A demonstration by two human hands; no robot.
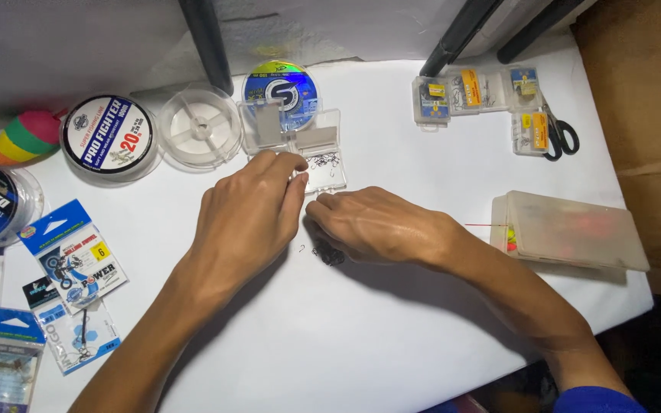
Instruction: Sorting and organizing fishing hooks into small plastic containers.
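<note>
Fingertips of our left hand [246, 214] pinch together at the edge of a small clear hook box [323, 164], though what they grip is too small to tell. Our right hand [369, 226] rests curled beside it, just above a dark heap of hooks [329, 253] on the white table [392, 336]. Line spools [109, 136] sit behind; scissors [560, 136] lie well apart.

A white table [392, 344] fills the view, brightly lit from above. Behind it runs a pale wall [78, 38], crossed by dark slanted legs [206, 42]. A brown cardboard panel [644, 84] stands at right, above dark floor.
</note>
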